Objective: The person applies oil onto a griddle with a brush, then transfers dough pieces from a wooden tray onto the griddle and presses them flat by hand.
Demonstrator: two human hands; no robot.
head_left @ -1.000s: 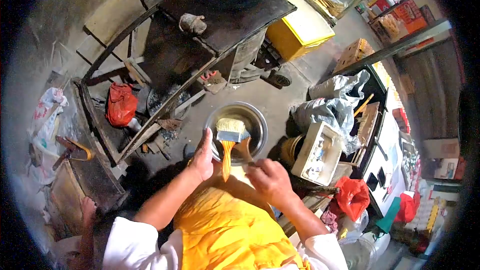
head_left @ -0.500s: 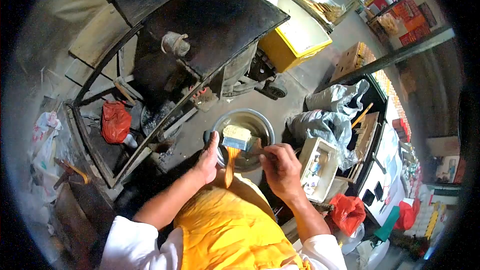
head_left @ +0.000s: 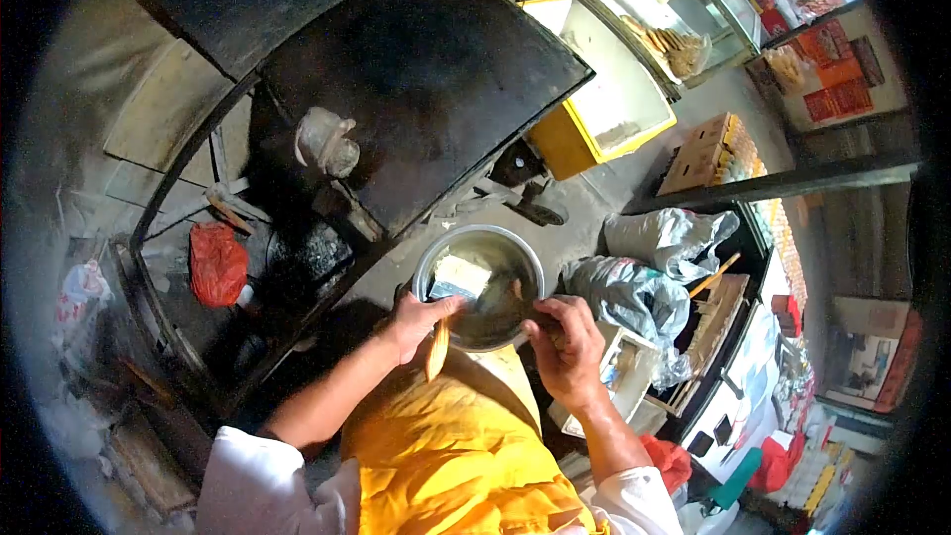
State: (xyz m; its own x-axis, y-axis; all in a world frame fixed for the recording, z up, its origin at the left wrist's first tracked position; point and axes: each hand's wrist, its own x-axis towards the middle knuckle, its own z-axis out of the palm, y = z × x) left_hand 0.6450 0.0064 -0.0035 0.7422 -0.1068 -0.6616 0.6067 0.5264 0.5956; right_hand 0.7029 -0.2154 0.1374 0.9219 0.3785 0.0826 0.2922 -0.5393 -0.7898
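Left hand (head_left: 414, 325) is closed on the near left rim of the round, silver-coloured metal bowl (head_left: 541, 265), its thumb laid inward over the neck of the wide, flat brush (head_left: 462, 277), so bowl and brush appear to be steadied by one grip. Beside the opposite rim, the right hand (head_left: 570, 345) is held with fingers curled toward the thumb; whether the rim or something thin is pinched there cannot be told. Between the hands, the brush is propped with its pale, dense bristles inside the bowl and its tapered orange wooden handle hung over the near rim, an angle by which the handle is probably kept within reach and out of the contents. Smooth, reflective metal is shown in the bowl's curved wall; what lies at its bottom cannot be made out clearly. Below the hands, creased cloth is spread in the yellow apron (head_left: 451, 446). Just beyond the right hand, a pale, rectangular box (head_left: 634, 376) is set, with crinkled grey plastic sacks (head_left: 626, 295) bunched farther forward. Ahead of the left hand, a dull surface is presented by the dark, flat-topped table (head_left: 426, 89).
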